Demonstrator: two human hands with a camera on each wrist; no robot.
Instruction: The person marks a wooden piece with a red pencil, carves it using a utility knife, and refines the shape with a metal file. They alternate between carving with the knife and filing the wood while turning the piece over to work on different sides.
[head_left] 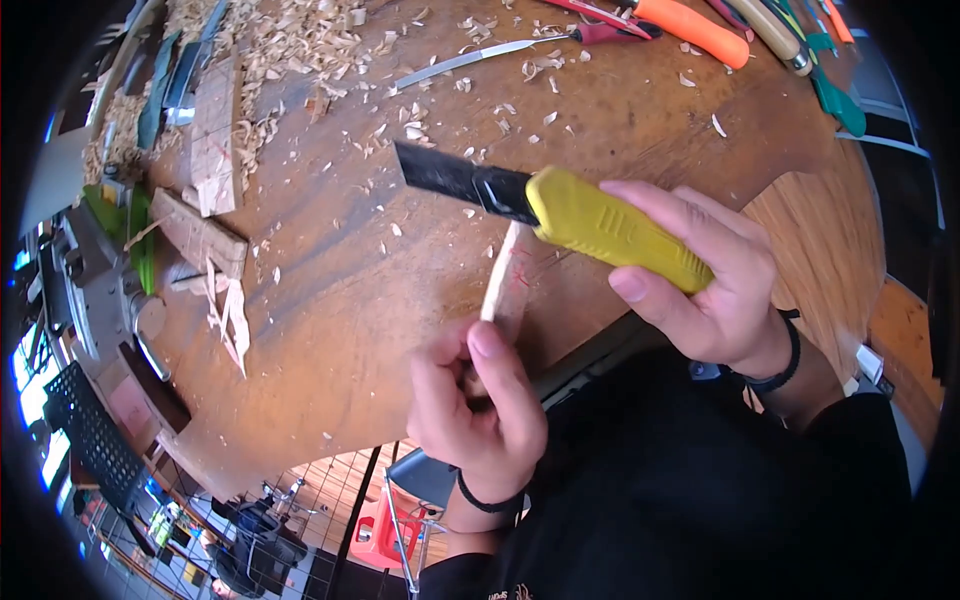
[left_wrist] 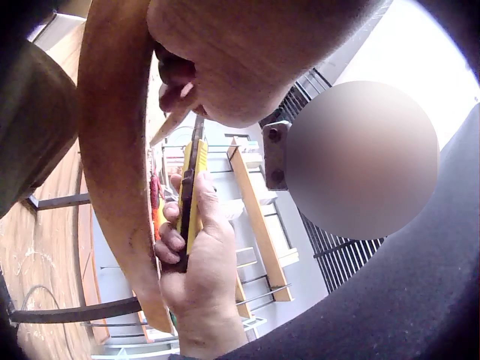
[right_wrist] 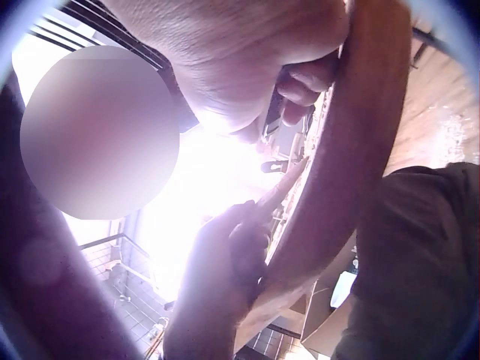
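Note:
My right hand (head_left: 715, 270) grips a yellow utility knife (head_left: 615, 225), its dark blade (head_left: 440, 180) out and pointing to the left in the head view. Close below the knife, my left hand (head_left: 475, 395) pinches a slim wooden strip (head_left: 507, 280) between thumb and curled fingers. Red pencil-like marks show on the strip's side, and its upper end overlaps the knife's front in this view. In the left wrist view the knife (left_wrist: 193, 195) stands upright in the right hand (left_wrist: 206, 262). The right wrist view shows the left hand (right_wrist: 217, 262) holding the strip (right_wrist: 283, 187).
Wood shavings (head_left: 290, 40) cover the far left of the wooden table (head_left: 330, 330). A file (head_left: 480, 60) and an orange-handled tool (head_left: 695, 30) lie at the far side. Wood pieces (head_left: 215, 140) and a green clamp-like tool (head_left: 125, 225) sit left. A red stool (head_left: 385, 530) stands below.

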